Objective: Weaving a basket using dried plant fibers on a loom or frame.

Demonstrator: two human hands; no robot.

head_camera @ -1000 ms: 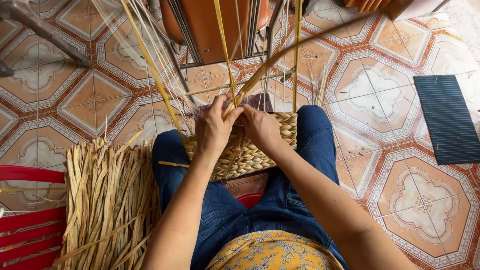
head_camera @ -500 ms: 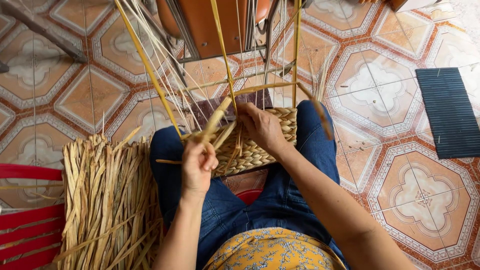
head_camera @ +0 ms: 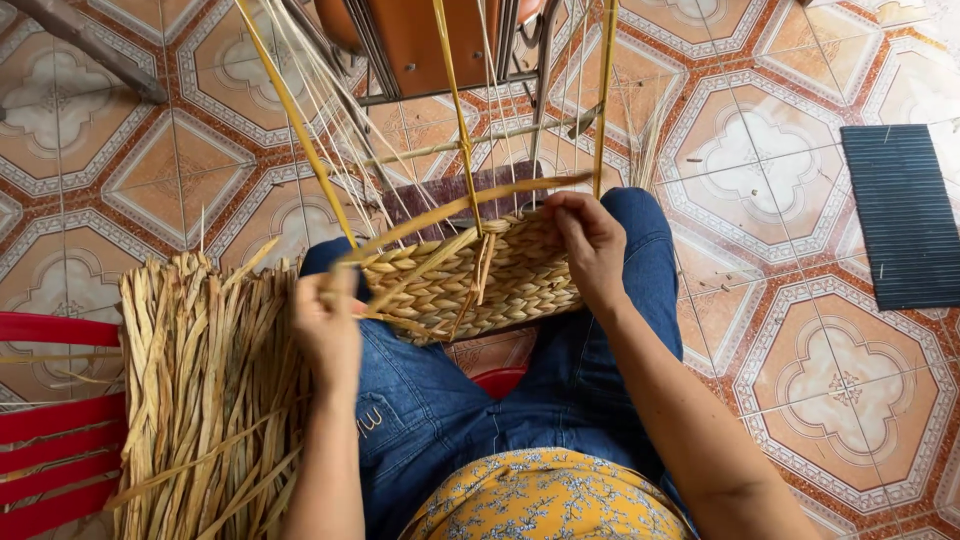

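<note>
**Two hands at a half-woven basket on the lap**

We look down on a person seated with knees apart, in blue jeans [head_camera: 440, 400] and a yellow patterned top [head_camera: 545, 500]. Across the thighs rests a woven basket [head_camera: 480, 285] of pale dried straw, its braided wall facing us, its far rim lying toward the knees.

The left hand [head_camera: 328, 325] sits at the basket's near-left corner, over the left thigh. We see it clenched around a flat straw strand [head_camera: 455, 210] that arcs up and over the basket toward the right hand. The right hand [head_camera: 592, 245] rests on the basket's right end, above the right knee; its fingers curl over the rim and press into the weave where that strand arrives. Whether it pinches the strand or only steadies the rim, we cannot tell.

From the basket rise several long stakes [head_camera: 455, 110], thin yellowish stems that fan upward past the top edge of the view.

Just left of the left thigh lies a thick bundle of dried straw [head_camera: 205, 390], touching the jeans and partly resting on a red plastic seat [head_camera: 50, 420]. Beyond the knees stands a brown chair on metal legs [head_camera: 440, 45]. The floor is patterned tile [head_camera: 780, 180] in orange and cream, and a dark ribbed mat [head_camera: 905, 215] lies well apart at the right.
</note>
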